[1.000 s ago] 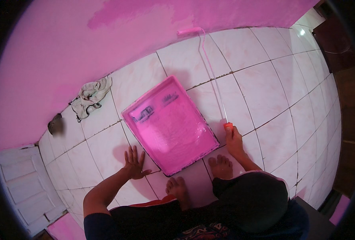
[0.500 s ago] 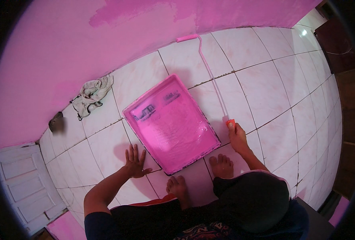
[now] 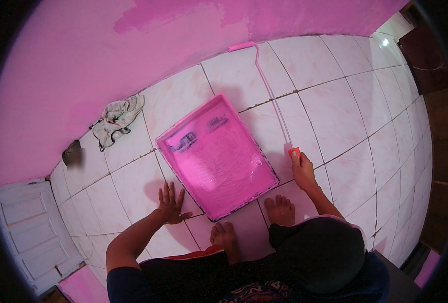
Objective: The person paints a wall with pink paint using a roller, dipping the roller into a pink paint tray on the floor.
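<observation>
My right hand grips the red handle of a long-rod paint roller, whose pink roller head lies along the bottom of the pink wall. My left hand is open with fingers spread, low over or on the tiles beside the lower-left side of the paint tray; contact with the floor is hard to tell. The tray is coated in pink paint, with dark patches at its upper end, and sits on the floor just beyond my bare feet.
The pink wall has darker patches. At its foot lie a crumpled pale cloth and a blurred dark object. A white panelled door is at lower left, dark wooden furniture at right. Tiled floor surrounds the tray.
The roller head first dropped slightly, then shifted a little right along the wall's base. My right hand has moved slightly up and rightward with the handle. My left hand has barely moved.
</observation>
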{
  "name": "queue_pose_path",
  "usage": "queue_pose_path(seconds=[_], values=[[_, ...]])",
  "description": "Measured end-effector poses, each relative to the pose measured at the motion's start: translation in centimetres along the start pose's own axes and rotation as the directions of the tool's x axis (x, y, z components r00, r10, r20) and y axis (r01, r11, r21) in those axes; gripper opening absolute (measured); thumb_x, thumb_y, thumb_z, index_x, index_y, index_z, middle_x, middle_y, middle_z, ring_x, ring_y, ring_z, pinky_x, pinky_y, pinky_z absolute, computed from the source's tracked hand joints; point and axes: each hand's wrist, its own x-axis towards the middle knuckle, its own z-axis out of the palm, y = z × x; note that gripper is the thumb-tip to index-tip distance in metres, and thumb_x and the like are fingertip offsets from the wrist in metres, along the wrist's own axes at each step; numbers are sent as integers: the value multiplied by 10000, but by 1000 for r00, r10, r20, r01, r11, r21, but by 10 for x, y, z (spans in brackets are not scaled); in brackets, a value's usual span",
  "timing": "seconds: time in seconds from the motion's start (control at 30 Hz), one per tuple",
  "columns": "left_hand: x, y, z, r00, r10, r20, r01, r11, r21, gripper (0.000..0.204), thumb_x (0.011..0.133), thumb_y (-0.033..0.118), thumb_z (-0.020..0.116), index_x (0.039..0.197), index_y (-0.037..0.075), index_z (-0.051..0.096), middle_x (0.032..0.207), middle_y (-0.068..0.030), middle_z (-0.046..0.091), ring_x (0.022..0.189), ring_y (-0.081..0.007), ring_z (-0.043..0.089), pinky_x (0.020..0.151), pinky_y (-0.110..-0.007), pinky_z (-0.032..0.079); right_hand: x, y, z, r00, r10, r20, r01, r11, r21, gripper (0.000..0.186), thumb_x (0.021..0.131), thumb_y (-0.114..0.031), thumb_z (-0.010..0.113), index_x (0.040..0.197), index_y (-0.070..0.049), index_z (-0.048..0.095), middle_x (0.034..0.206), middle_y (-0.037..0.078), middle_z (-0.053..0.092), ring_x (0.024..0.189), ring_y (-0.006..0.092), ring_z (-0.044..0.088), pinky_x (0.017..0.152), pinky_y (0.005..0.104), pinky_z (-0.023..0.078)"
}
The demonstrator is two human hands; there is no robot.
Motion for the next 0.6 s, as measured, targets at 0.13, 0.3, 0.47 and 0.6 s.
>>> queue_pose_path(seconds=[0.13, 0.3, 0.47, 0.6], values=[[0, -2, 3, 999, 15, -29, -16, 1000, -14, 1157, 863, 821, 368, 1571, -8, -20, 1550, -411, -151, 1419, -584, -216, 1117, -703, -71, -1, -6, -1, 1000, 12, -2, -12, 1000, -2, 571, 1025, -483, 459, 955, 66, 597, 802, 274, 635, 742, 409, 637, 684, 465, 478], [0, -1, -1, 1000, 12, -23, -12, 1000, 1, 1159, 861, 826, 367, 1572, -5, -19, 1548, -413, -151, 1422, -584, -206, 1119, -703, -65, -9, -21, -16, 999, 46, -5, -46, 999, -22, 583, 1027, -491, 444, 961, 67, 602, 806, 265, 641, 738, 387, 635, 690, 463, 476], [-2, -1, -1, 1000, 12, -15, -12, 1000, 3, 1156, 861, 832, 352, 1573, -5, -5, 1547, -414, -155, 1423, -584, -203, 1119, -704, -62, -28, -55, -39, 999, 21, -29, -20, 999, 34, 549, 1033, -479, 443, 919, 38, 586, 712, 169, 600, 659, 254, 573, 628, 404, 454], [-2, -2, -1, 1000, 16, -20, -16, 1000, -11, 1150, 863, 829, 352, 1574, -4, 1, 1547, -413, -155, 1421, -582, -212, 1118, -702, -67, -36, -65, -48, 999, -9, -48, 10, 999, 35, 534, 1038, -470, 441, 906, 30, 574, 687, 139, 573, 642, 206, 536, 601, 388, 435]])
